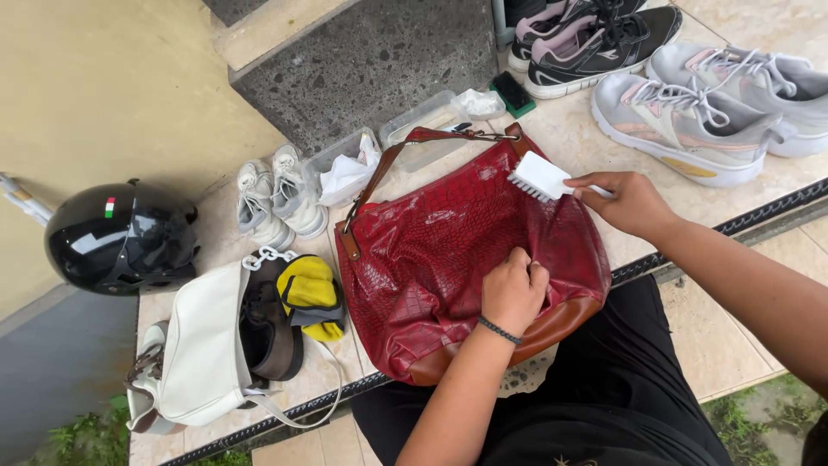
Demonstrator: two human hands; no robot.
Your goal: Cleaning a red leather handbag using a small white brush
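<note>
Pinning the red handbag (448,259) flat under the clenched left hand (514,289), right hand (628,204) gripping the white brush (540,177); best kept to short, light strokes.

This looks like an outdoor tiled ledge at a home doing duty as a shoe-and-bag cleaning spot, shown by sneakers (690,121) lined along its far edge, a white brush (539,177), plastic tubs (427,121) by the stone step (362,60), a helmet (116,237) at the left edge, and weeds below.
</note>
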